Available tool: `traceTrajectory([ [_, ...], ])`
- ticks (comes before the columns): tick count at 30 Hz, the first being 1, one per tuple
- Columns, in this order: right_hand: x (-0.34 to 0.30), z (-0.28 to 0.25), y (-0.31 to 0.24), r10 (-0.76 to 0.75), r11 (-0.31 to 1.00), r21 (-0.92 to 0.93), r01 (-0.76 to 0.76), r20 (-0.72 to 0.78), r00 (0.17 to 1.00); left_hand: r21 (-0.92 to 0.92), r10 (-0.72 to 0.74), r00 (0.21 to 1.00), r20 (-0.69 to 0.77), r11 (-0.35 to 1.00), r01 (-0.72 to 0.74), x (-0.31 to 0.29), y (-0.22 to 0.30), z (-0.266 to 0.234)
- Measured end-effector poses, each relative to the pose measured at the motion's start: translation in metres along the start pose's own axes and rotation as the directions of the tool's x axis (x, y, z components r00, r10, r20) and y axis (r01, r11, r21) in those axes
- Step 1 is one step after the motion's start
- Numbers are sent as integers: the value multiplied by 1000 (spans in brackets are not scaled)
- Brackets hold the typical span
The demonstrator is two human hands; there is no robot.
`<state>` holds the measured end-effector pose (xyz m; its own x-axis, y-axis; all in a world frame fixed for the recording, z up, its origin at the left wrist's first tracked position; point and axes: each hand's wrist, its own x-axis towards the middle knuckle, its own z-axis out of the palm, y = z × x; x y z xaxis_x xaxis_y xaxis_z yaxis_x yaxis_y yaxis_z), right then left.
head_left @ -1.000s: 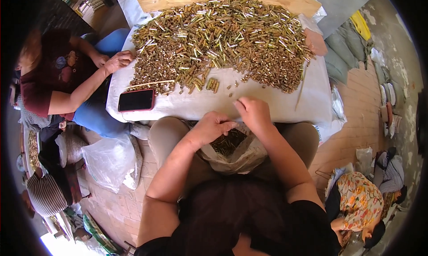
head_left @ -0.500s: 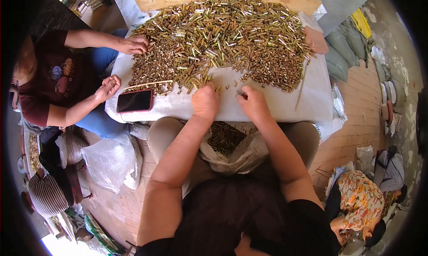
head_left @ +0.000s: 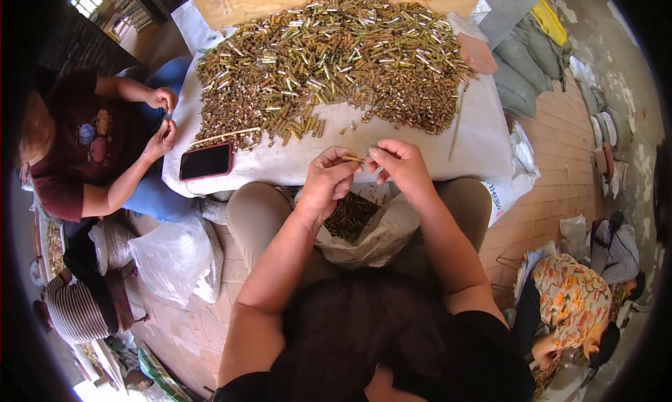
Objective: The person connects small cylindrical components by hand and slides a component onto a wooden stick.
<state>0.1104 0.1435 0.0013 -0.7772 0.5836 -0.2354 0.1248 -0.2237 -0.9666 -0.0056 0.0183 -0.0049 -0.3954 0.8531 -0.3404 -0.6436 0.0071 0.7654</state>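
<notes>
Below my left hand (head_left: 326,179) and right hand (head_left: 402,167): open bag (head_left: 381,245) of dark pieces (head_left: 348,219) | left: pinching a slim brass-coloured piece (head_left: 353,159) | right: fingertips narrowed just beside it, whether holding anything I can't tell | leftward: phone (head_left: 206,162) | beyond both: heaped metal pieces (head_left: 329,59) on the table (head_left: 427,150)

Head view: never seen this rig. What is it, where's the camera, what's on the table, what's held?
No machine here: a person works bare-handed. The camera sits on their head, looking down; its fisheye lens bends straight edges. The pale-covered table bears a wide heap of small brass-coloured pieces, plus a phone at the left. The left hand pinches a slim brass-coloured piece; the right hand is close by, its fingertips too small to read. An open bag with more pieces sits between the thighs.
</notes>
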Motion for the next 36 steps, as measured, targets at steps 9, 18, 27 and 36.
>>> traceTrajectory([
  [9,-9,3,7,-39,997,72,38,15,999,22,36,999,6,999,-37,-2,-10,-1],
  [18,-9,3,1,-16,996,89,15,5,1000,269,147,989,-32,954,-133,-6,-8,7],
  [27,-8,7,0,-43,998,-54,38,-87,995,336,198,979,-39,926,-174,-6,-11,8],
  [36,-2,-1,0,-160,917,-372,144,-13,987,267,121,993,4,957,-117,-5,-8,3],
])
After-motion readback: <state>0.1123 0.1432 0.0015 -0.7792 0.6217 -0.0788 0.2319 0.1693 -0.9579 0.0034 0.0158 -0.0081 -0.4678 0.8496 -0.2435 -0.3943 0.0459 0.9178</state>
